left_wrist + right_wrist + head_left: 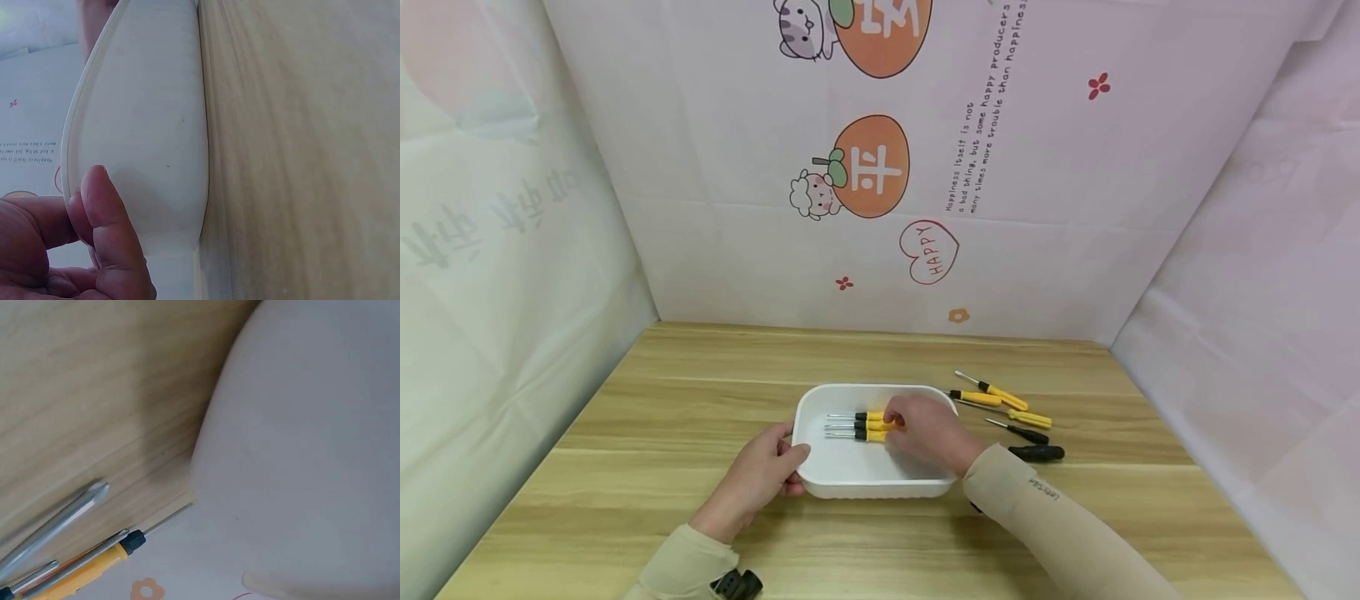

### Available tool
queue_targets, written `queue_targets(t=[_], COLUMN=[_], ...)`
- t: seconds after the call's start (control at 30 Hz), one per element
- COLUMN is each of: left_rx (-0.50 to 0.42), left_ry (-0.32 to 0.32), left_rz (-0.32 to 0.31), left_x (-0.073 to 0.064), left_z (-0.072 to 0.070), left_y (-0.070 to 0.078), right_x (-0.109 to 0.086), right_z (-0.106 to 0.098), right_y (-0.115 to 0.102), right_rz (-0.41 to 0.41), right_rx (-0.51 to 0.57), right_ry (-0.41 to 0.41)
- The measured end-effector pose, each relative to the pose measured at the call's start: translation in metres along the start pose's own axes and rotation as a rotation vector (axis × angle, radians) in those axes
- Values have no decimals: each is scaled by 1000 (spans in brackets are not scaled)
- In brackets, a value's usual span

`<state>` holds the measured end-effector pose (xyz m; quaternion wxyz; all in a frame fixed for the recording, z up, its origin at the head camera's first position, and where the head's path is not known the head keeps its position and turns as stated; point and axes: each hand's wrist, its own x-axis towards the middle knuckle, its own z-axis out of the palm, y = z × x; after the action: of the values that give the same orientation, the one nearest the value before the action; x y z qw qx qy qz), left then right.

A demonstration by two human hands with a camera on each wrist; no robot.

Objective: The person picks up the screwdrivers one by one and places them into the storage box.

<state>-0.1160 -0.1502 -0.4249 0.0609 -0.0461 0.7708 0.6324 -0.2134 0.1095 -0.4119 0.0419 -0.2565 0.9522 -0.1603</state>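
Note:
A white rectangular tray (880, 490) sits on the wooden table. My left hand (763, 473) grips its left end, thumb over the rim and fingers outside; the left wrist view shows these fingers (109, 240) against the tray wall (144, 106). Inside lie three small screwdrivers (848, 435) with yellow and black handles, side by side, shafts pointing left. My right hand (928, 429) reaches in from the right, its curled fingers pinching at a screwdriver handle. That hand is slightly blurred and covers the handle ends. In the right wrist view, the tray wall (300, 437) hides it.
Right of the tray lie several loose screwdrivers: yellow-handled ones, including one at the back (1006, 398), a slim black one (1028, 434) and a thicker black handle (1041, 453). Printed white cloth (737, 250) stands behind the table and along both sides.

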Motion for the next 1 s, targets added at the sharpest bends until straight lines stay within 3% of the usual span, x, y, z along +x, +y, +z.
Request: queue_targets(t=[0.2,0.57,1.0], left_rx=[2,1,7], left_ry=[3,9,9], left_rz=[11,14,13], left_x=[1,2,1], left_z=[0,0,0], left_y=[-1,-2,-2], right_x=[-2,-7,-9], right_z=[-9,-35,-58], right_y=[0,1,29], right_rz=[-12,40,52], right_rx=[21,72,37], right_ry=[50,112,239])
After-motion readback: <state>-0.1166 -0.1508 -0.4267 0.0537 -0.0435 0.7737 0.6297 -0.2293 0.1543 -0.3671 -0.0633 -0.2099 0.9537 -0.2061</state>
